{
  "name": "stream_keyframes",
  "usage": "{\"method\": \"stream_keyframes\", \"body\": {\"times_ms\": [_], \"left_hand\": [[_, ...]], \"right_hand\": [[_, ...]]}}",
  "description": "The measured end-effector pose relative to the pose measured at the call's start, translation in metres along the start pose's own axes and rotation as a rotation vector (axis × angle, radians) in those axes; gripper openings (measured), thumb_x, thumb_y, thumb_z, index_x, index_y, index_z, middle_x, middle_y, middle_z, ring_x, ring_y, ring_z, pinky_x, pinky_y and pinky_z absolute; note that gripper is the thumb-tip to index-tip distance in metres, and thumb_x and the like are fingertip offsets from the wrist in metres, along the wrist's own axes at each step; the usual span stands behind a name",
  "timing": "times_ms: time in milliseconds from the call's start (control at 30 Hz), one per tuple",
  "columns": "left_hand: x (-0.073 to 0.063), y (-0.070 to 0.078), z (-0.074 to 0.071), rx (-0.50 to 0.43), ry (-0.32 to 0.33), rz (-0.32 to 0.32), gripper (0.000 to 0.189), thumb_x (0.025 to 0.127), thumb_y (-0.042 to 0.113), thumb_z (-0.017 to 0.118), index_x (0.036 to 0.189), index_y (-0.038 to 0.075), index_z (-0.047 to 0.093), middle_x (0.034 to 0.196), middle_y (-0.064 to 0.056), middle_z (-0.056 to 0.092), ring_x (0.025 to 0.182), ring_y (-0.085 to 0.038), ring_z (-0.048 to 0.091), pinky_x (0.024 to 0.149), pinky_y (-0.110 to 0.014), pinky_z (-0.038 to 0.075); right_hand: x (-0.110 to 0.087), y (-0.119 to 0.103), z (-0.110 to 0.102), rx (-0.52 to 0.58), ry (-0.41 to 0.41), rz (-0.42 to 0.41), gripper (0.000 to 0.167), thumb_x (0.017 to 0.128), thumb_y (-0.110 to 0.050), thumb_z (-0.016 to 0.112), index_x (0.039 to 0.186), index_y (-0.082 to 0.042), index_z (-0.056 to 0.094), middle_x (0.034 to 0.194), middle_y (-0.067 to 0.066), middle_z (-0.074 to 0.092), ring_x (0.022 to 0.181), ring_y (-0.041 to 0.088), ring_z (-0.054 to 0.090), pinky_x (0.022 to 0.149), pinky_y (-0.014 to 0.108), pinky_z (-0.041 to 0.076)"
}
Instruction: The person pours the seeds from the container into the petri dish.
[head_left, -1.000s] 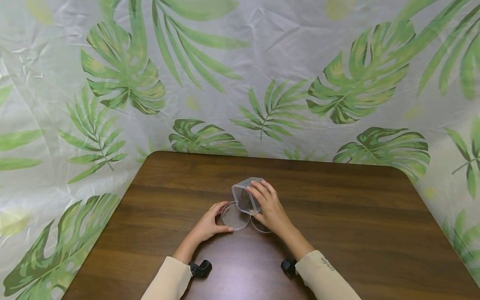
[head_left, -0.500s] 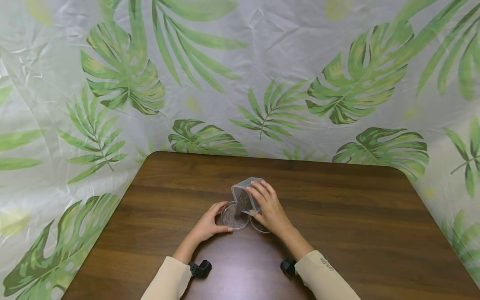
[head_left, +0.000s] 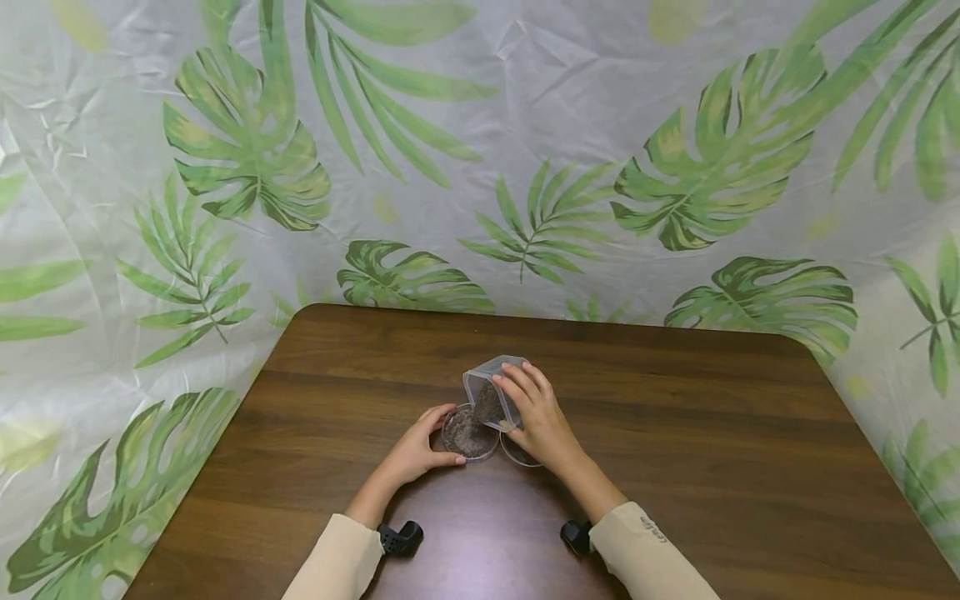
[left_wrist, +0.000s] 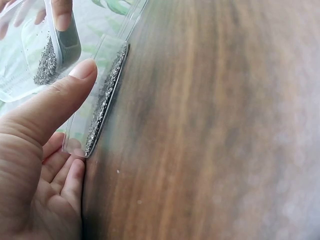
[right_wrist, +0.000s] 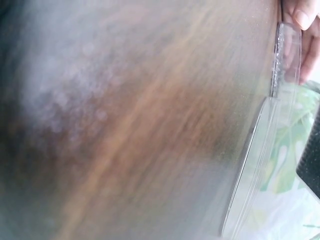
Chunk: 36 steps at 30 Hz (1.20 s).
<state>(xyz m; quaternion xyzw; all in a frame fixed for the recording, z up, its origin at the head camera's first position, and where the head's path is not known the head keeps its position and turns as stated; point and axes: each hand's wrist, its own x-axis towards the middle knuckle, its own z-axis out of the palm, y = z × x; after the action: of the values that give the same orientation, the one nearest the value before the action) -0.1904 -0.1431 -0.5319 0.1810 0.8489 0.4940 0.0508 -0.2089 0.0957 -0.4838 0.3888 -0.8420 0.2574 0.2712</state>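
My left hand [head_left: 416,450] holds a clear, shallow round dish [head_left: 467,442], like a petri dish, at its left side, thumb in front and fingers behind. Grey-brown, soil-like grains [left_wrist: 107,97] lie in it as a layer. Above the dish's right part, my right hand [head_left: 551,421] grips a clear plastic tub [head_left: 495,367] tipped towards the left. More of the same grains slope down inside the tub to its lower rim. A second clear round piece [head_left: 522,454], a dish or lid, lies against the first dish, partly hidden under my right hand.
The brown wooden table [head_left: 712,433] extends around the hands. Behind it hangs a pale cloth [head_left: 555,108] printed with green leaves. Black wrist cameras [head_left: 402,538] sit at both cuffs. A few pale specks lie on the wood in the left wrist view.
Grains have poured from the tipped tub into the first dish, which looked bare a second ago and now has its base covered. Both hands have stayed nearly in place.
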Motion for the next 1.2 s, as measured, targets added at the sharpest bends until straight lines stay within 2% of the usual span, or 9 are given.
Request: {"method": "stream_keyframes", "body": {"times_ms": [400,833,1033,1200], "left_hand": [[0.0,0.0,0.0,-0.001,0.004,-0.002,0.082,0.066,0.024,0.081,0.134,0.006,0.038,0.132,-0.012,0.039,0.117,-0.03,0.042,0.097,-0.038,0.034],[-0.001,0.002,-0.001,0.001,0.001,-0.002,0.083,0.066,0.026,0.081,0.134,0.006,0.038,0.132,-0.012,0.039,0.117,-0.029,0.042,0.097,-0.038,0.034],[-0.001,0.004,-0.001,-0.008,0.013,0.008,0.081,0.066,0.022,0.081,0.133,0.006,0.039,0.131,-0.013,0.04,0.116,-0.029,0.043,0.097,-0.04,0.035],[-0.004,0.017,-0.003,-0.021,0.02,0.036,0.079,0.066,0.012,0.08,0.132,-0.002,0.038,0.13,-0.02,0.04,0.114,-0.036,0.043,0.096,-0.044,0.034]], "right_hand": [[-0.001,0.001,0.001,-0.005,0.022,-0.01,0.087,0.059,-0.004,0.082,0.133,-0.01,0.036,0.138,0.01,0.032,0.126,0.037,0.023,0.103,0.046,0.024],[-0.001,0.0,0.003,-0.036,0.02,-0.014,0.088,0.058,-0.006,0.083,0.133,-0.011,0.036,0.138,0.01,0.032,0.127,0.036,0.022,0.104,0.044,0.022],[-0.001,0.0,0.006,0.005,0.026,0.029,0.089,0.057,-0.005,0.083,0.133,-0.009,0.036,0.136,0.011,0.034,0.126,0.035,0.024,0.104,0.044,0.021],[-0.002,-0.001,0.009,0.108,0.044,0.14,0.094,0.053,-0.004,0.084,0.133,-0.008,0.035,0.135,0.011,0.036,0.124,0.033,0.027,0.103,0.045,0.021]]}}
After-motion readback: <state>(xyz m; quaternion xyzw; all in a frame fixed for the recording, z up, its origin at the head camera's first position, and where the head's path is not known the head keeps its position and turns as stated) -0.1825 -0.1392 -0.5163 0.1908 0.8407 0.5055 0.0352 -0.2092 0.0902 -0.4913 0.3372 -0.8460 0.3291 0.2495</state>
